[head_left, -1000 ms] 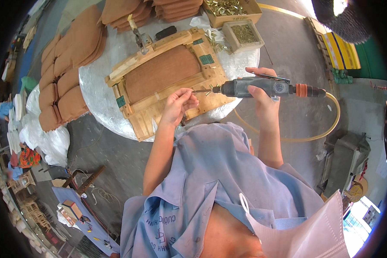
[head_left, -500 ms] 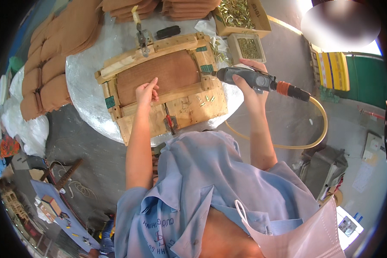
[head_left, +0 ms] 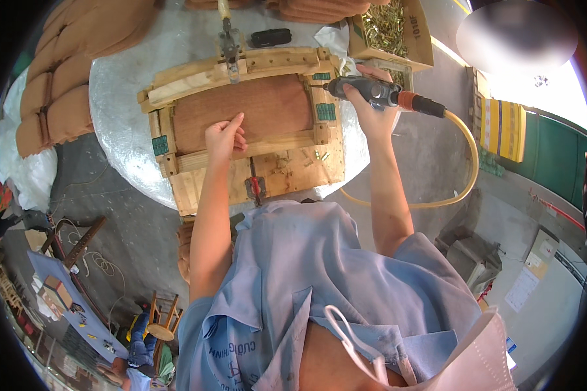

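My right hand [head_left: 374,118] grips a grey air drill [head_left: 365,89] whose thin bit points left at the upper green pad on the right end of a wooden jig [head_left: 274,141]. Whether the bit touches the jig is hard to tell. A flat brown wooden panel [head_left: 267,98] lies inside the jig. Above the panel's lower left part is my left hand [head_left: 224,137], fingers curled and thumb against forefinger; anything pinched there is too small to make out. A toggle clamp [head_left: 229,49] stands at the jig's far side, a red-handled clamp [head_left: 255,188] at its near side.
Small brass pieces [head_left: 323,156] lie on the jig's base board. A carton [head_left: 421,32] of brass parts stands at the far right. Stacked brown panels [head_left: 62,98] flank the plastic-wrapped round table [head_left: 120,130]. A yellow hose [head_left: 474,163] loops from the drill.
The drill has gone from the lower green pad on the jig's right end up to the upper one. My left hand stays over the panel. The whole view has shifted slightly.
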The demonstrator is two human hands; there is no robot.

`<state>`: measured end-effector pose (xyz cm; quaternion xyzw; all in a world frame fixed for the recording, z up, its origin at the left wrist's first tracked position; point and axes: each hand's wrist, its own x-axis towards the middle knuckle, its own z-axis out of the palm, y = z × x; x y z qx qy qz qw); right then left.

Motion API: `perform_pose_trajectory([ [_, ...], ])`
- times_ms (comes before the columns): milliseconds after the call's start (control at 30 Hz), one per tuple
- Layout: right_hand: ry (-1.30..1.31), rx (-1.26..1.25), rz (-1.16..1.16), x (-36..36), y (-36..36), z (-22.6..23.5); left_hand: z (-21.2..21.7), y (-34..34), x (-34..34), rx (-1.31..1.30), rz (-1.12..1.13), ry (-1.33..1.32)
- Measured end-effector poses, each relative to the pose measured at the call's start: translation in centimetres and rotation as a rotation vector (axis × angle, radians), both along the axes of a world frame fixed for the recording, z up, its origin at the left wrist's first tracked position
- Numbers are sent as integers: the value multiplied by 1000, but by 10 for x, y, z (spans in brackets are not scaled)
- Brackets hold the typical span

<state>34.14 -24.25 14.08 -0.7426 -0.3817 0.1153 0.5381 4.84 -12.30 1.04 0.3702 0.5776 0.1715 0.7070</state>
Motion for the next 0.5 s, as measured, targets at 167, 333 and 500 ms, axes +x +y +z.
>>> perform_pose_trajectory([
  [167, 82, 42, 43, 4, 2, -2, 1, 1, 0, 3, -21, 13],
  [333, 62, -33, 70, 7, 3, 0, 0, 1, 1, 20, -11, 15],
  [500, 95, 25, 55, 3, 8, 1, 0, 0, 1, 21, -14, 17],
])
